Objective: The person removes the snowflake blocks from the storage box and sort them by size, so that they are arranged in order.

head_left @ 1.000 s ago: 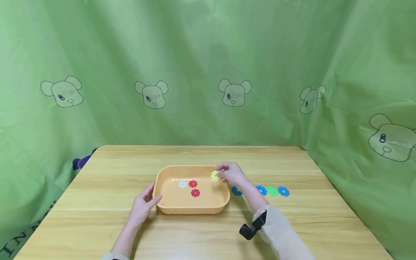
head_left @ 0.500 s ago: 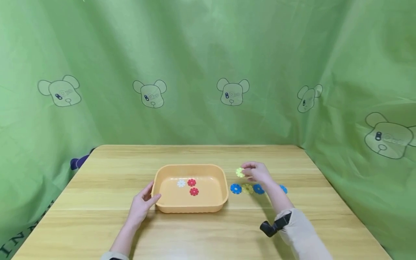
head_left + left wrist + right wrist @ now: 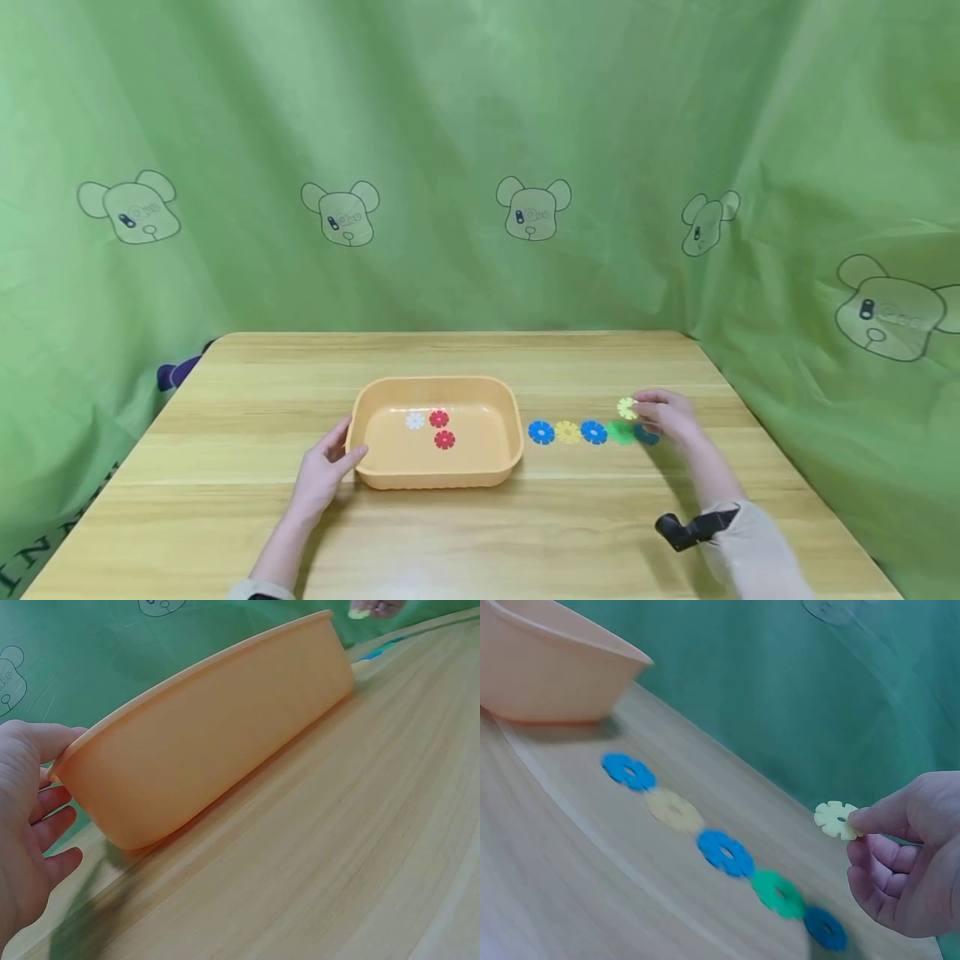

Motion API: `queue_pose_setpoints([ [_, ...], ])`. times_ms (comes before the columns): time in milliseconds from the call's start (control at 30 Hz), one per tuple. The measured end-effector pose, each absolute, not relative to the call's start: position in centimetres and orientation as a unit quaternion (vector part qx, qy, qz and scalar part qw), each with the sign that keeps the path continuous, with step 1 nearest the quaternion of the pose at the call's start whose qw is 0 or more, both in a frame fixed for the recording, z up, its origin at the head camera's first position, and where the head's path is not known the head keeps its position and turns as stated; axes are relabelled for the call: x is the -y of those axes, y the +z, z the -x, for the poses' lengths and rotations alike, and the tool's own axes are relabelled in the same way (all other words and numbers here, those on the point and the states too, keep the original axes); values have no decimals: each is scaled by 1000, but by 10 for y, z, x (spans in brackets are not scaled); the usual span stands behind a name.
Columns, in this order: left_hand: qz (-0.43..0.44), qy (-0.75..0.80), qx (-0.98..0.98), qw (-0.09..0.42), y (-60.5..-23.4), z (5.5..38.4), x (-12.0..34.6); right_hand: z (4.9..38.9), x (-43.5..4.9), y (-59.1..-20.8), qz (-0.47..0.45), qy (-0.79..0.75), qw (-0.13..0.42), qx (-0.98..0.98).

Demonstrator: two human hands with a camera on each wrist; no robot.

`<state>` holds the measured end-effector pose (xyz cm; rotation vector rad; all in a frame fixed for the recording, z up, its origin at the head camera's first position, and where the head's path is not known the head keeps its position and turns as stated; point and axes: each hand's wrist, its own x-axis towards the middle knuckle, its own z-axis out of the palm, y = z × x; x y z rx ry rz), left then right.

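My right hand (image 3: 667, 412) pinches a pale yellow notched disc (image 3: 835, 819) between thumb and fingers. It is held above the right end of a row of flat snowflake discs on the table. From left to right the row shows a blue disc (image 3: 542, 432), a yellow disc (image 3: 567, 432), another blue disc (image 3: 594, 432), a green disc (image 3: 778, 893) and a last blue disc (image 3: 826, 928). My left hand (image 3: 318, 475) grips the left end of an orange plastic tub (image 3: 435, 481), its thumb over the rim. Inside lie a white disc (image 3: 415, 421) and two red discs (image 3: 444, 439).
The wooden table (image 3: 450, 542) stretches around the tub and the row. A green curtain (image 3: 435, 100) with bear-head prints hangs behind and at the sides. Something purple (image 3: 176, 375) shows past the table's left edge.
My right hand has carried the pale yellow disc from above the tub rightward, past most of the row, to its right end. The left hand stays on the tub.
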<state>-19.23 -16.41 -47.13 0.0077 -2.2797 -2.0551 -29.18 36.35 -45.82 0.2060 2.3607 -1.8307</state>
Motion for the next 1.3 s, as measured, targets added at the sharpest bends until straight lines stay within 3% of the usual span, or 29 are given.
queue_pose_setpoints([
  [267,-5,-666,745,34,-470,192,163,257,-380,-435,-97,-592,35,-800],
  [600,0,-656,754,41,-468,191,163,257,-402,-451,-138,-566,13,-813],
  [1300,-1,-654,755,39,-468,190,163,258,-400,-467,-154,-433,-21,-888],
])
